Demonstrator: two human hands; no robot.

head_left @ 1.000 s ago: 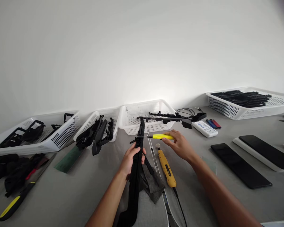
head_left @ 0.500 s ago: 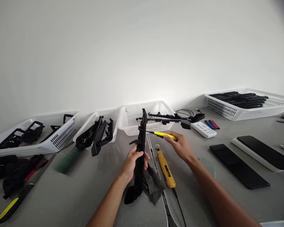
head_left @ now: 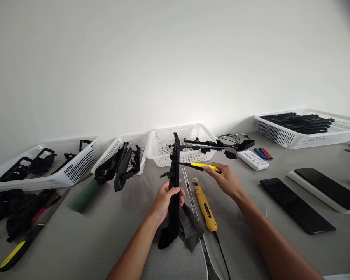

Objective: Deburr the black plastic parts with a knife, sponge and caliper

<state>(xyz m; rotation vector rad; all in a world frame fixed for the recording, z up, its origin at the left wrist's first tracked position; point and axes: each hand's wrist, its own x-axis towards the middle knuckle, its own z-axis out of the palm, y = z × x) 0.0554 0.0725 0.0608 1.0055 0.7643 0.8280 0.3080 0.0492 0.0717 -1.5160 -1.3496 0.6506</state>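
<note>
My left hand (head_left: 165, 202) is wrapped round a long black plastic trim piece (head_left: 174, 179), holding it upright and slightly tilted above the table. In my right hand (head_left: 226, 179) is a slim yellow utility knife (head_left: 205, 167), its thin dark blade reaching left to the upper part of the trim piece. The blade tip meets or overlaps the plastic; exact contact is too small to tell. Beneath the hands lie a yellow rotary tool (head_left: 206, 208) with a small disc, and a dark grey cloth (head_left: 191, 229).
Behind the hands, black trim parts (head_left: 210, 146) lie across a white basket (head_left: 160, 155). More baskets with black parts stand at left (head_left: 58, 179) and far right (head_left: 294, 140). A black phone-like slab (head_left: 297, 206), a white box (head_left: 252, 160) and a yellow-black handled blade (head_left: 20, 249) lie around.
The trim piece stands a little more upright, its lower end shifted right. The knife has dropped slightly along the piece and lies flatter.
</note>
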